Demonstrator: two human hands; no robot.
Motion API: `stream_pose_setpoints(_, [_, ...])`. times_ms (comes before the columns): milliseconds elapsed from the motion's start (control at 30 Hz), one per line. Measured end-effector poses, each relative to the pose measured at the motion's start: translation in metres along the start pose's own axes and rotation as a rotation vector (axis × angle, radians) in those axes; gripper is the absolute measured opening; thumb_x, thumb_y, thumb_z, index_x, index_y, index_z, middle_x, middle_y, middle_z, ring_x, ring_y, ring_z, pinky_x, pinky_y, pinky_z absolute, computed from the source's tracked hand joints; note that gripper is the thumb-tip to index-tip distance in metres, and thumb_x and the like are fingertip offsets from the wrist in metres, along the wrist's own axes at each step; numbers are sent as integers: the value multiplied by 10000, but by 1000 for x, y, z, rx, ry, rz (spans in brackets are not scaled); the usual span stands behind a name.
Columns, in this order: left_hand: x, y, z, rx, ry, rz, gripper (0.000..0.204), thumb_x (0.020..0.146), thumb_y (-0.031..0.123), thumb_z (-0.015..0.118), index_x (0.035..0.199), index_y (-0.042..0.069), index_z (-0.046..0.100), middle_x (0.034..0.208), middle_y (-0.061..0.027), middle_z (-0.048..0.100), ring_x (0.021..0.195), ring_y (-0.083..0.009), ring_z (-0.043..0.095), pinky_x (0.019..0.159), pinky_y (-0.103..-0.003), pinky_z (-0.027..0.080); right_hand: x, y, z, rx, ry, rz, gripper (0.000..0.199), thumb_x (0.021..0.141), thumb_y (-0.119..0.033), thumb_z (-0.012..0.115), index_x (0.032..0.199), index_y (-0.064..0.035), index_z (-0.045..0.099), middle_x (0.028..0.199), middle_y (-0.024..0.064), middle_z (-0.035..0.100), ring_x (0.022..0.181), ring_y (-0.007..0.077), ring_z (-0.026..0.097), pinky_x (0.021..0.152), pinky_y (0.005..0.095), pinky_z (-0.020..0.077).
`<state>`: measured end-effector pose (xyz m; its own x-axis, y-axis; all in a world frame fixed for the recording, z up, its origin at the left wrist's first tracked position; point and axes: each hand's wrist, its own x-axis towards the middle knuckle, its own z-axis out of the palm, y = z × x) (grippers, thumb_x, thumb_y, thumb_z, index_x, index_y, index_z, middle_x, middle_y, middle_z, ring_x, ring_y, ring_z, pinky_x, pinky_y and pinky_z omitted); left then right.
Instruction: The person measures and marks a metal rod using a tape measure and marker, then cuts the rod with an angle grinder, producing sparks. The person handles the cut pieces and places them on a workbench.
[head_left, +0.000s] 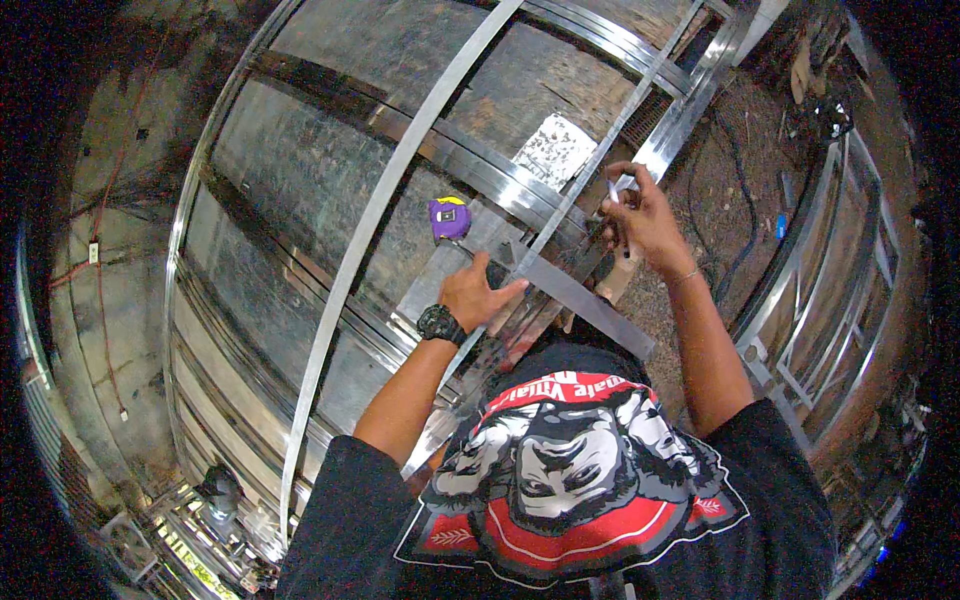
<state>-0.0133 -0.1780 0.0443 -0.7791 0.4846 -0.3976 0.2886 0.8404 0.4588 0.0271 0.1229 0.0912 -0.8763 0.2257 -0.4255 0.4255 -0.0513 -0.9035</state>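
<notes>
My left hand point(472, 295) has thumb and forefinger spread about the dark stock of a metal square point(590, 305), against a narrow steel bar of the frame. The square's flat blade crosses the bar and reaches toward my body. Raised past the frame's right edge, my right hand point(645, 222) pinches a slim, pen-like tool point(626, 240); its exact kind is unclear. Just beyond my left hand, a purple and yellow tape measure point(449, 217) lies on the work surface. A white speckled plate point(556, 151) sits farther off, between the metal bars.
The large steel frame point(385, 190) of long bars lies over dark, worn boards point(290, 150). At right, another welded frame point(815, 290) stands by a dark cable point(745, 210) on the dirt floor. A red cord point(100, 300) runs along the concrete at left.
</notes>
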Motion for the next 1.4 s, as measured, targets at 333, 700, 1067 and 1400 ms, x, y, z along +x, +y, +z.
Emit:
stream_pose_setpoints(333, [-2, 1, -4, -26, -31, -69, 855, 733, 742, 698, 1214, 47, 564, 813, -231, 702, 756, -412, 702, 665, -507, 549, 47, -49, 15, 334, -440, -75, 362, 966, -278, 649, 1194, 2, 625, 1043, 133, 683, 896, 225, 681, 825, 356, 550])
stream_pose_setpoints(700, [-3, 1, -5, -49, -41, -44, 823, 746, 704, 716, 1209, 45, 547, 857, -251, 704, 794, -432, 701, 715, -509, 556, 91, -19, 76, -398, -523, -250, 281, 904, -264, 695, 851, 11, 679, 731, 39, 653, 679, 108, 580, 617, 300, 468])
stream_pose_setpoints(1067, [-5, 1, -3, -50, 2, -13, 772, 761, 687, 713, 1148, 42, 540, 844, -240, 703, 783, -433, 698, 701, -513, 550, 118, 5, 95, -691, -807, -55, 380, 820, -318, 746, 821, 60, 702, 646, 116, 665, 576, 217, 635, 538, 385, 498])
stream_pose_setpoints(1400, [-6, 2, -1, -7, 32, 6, 796, 753, 711, 702, 1139, 33, 540, 806, -245, 697, 761, -430, 698, 689, -512, 550, 128, 21, 101, -892, -946, -67, 335, 697, -293, 729, 753, 35, 693, 656, 113, 663, 568, 248, 589, 525, 418, 459])
